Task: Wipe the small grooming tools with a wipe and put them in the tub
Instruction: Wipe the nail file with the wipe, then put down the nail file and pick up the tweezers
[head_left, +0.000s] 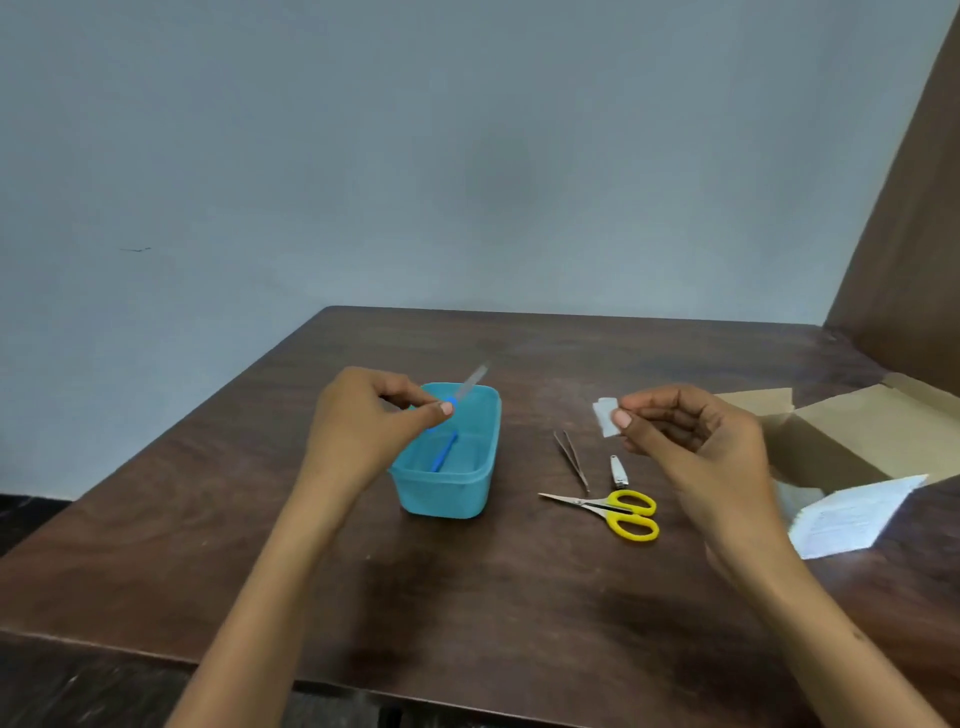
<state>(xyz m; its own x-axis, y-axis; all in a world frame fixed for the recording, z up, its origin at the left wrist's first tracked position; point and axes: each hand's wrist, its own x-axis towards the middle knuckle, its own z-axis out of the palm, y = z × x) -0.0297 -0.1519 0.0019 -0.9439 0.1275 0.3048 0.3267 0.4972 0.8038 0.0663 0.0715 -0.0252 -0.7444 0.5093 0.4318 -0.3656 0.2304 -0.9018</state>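
A light blue plastic tub (485, 415) stands on the brown table, with a blue-handled tool (443, 453) lying inside it. My left hand (363, 421) pinches the blue handle of a metal nail file (470, 383) above the tub's far left corner, blade pointing up and away. My right hand (691, 441) holds a small folded white wipe (604, 415) between thumb and forefinger, to the right of the tub. On the table between the hands lie tweezers (571, 460), a small nail clipper (617, 472) and yellow-handled scissors (618, 512).
An open cardboard box (852, 431) sits at the table's right edge, with a printed white leaflet (847, 517) in front of it. A brown panel (909, 208) rises at the right. The table's (467, 597) front edge runs close to me.
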